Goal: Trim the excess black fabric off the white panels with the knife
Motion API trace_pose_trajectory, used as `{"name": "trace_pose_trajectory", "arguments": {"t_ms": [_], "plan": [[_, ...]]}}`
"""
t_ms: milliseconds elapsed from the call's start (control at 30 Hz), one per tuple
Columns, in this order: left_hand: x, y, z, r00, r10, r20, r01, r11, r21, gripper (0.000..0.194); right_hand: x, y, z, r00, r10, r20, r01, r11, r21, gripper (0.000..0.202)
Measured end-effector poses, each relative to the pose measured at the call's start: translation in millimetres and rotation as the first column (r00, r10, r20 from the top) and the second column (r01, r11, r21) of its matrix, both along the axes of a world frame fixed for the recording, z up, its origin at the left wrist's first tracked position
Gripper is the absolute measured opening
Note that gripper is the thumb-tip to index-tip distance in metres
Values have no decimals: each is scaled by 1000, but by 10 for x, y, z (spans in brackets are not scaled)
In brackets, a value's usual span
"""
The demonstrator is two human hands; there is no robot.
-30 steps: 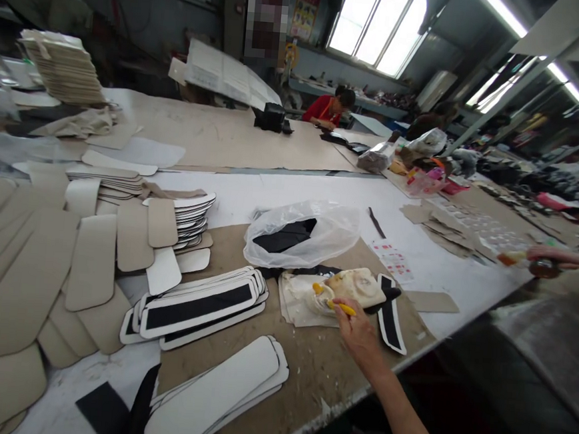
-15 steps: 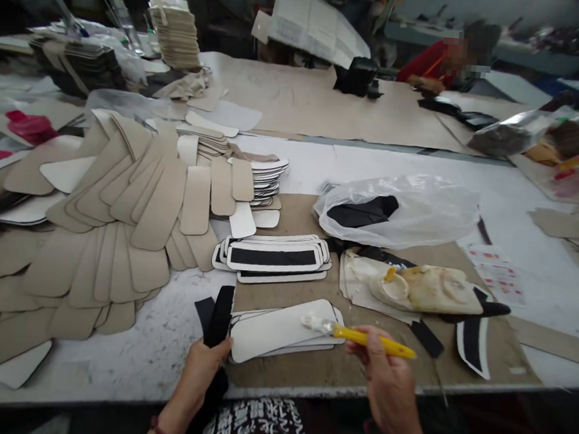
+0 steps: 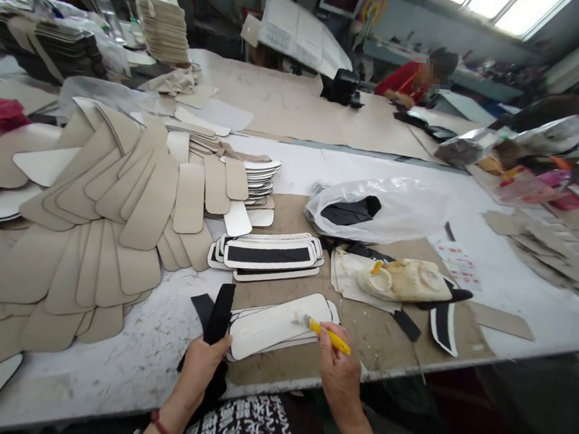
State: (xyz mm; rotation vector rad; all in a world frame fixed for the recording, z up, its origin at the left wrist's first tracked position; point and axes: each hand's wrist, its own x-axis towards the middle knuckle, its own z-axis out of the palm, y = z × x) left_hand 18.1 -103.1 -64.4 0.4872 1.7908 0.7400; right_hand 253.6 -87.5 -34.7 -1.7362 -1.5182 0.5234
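Observation:
My right hand [image 3: 341, 365] is closed around the yellow handle of a paintbrush [image 3: 329, 335]. Its bristles rest on the top white panel [image 3: 275, 326], a rounded oblong lying on a small pile of similar panels. At the pile's left end, my left hand [image 3: 202, 364] grips a bundle of black strips [image 3: 220, 312], with its fingertips by the panel's edge. Just beyond lies a stack of white panels with black strips on them [image 3: 269, 254]. To the right of that stack sits a stained, cream-coloured plastic container [image 3: 405, 279] with an opening on its left side.
Many beige panels [image 3: 140, 198] fan across the left of the table. A clear plastic bag [image 3: 400, 209] with black material lies beyond the container. A curved black-and-white piece [image 3: 444, 328] is at the right. Across the tables a person in red [image 3: 405, 79] bends forward.
My right hand and the brush have moved left, and the brush handle now points more toward me. The camera view has shifted. My left hand still holds the black strips.

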Motion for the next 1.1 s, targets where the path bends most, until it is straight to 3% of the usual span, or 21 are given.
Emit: {"name": "trace_pose_trajectory", "arguments": {"t_ms": [100, 200, 467, 633, 800, 933, 1033, 1100], "plan": [[-5, 14, 16, 999, -3, -34, 3, 1000, -6, 32, 195, 62, 65, 981, 11, 192, -42, 987, 157, 16], [-2, 43, 57, 999, 6, -49, -6, 1000, -13, 32, 270, 73, 145, 958, 32, 284, -93, 974, 207, 17], [-37, 37, 135, 999, 2, -48, -4, 999, -36, 42, 333, 79, 519, 955, 5, 296, -89, 958, 271, 17], [-140, -24, 209, 999, -15, -34, 15, 1000, -16, 53, 307, 131, 511, 956, 32, 290, -99, 971, 217, 16], [-174, -98, 363, 999, -21, -39, 22, 999, 33, 48, 195, 86, 476, 975, 98, 200, -114, 991, 72, 21], [-178, -158, 457, 998, -56, -11, 57, 994, 94, 46, -17, 99, 489, 975, 220, 36, -217, 973, -77, 23], [-173, -168, 401, 997, -68, -23, 70, 994, 81, 47, -218, 143, 472, 944, 296, -148, -313, 944, -104, 22], [-156, -152, 295, 996, -63, -59, 66, 997, 46, 45, -357, 175, 454, 917, 280, -285, -312, 947, -74, 23]]}}
